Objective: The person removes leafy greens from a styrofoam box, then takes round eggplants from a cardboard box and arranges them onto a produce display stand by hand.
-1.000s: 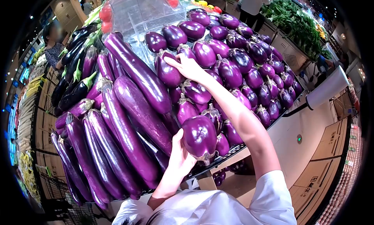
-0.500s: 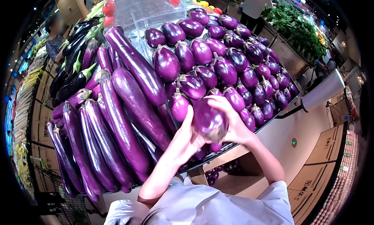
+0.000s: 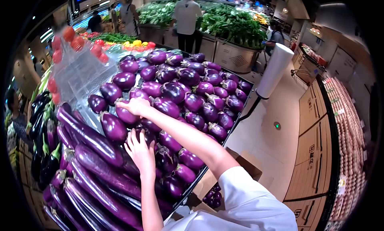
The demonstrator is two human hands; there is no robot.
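Round purple eggplants (image 3: pixel 173 92) lie in rows over the display. My left hand (image 3: pixel 140 149) rests with fingers spread on a dark round eggplant (image 3: pixel 149 135) near the front of the pile. Farther back, my right hand (image 3: pixel 136 107) reaches across and has its fingers closed over the top of another round eggplant (image 3: pixel 127 115); part of that eggplant is hidden under the hand. A larger round eggplant (image 3: pixel 113 127) sits just left of both hands. Long purple eggplants (image 3: pixel 100 183) are stacked at the near left.
A clear plastic divider (image 3: pixel 82 77) stands at the back left beside tomatoes (image 3: pixel 78 43). At the right edge, a plastic bag roll (image 3: pixel 276 69) is mounted on a black arm. Below is an open cardboard box (image 3: pixel 244 167) with eggplants. Egg trays (image 3: pixel 346 143) line the far right.
The round eggplant held between both hands is no longer in them. Both hands have moved onto the pile, the right one reaching forward and left. The view has turned right.
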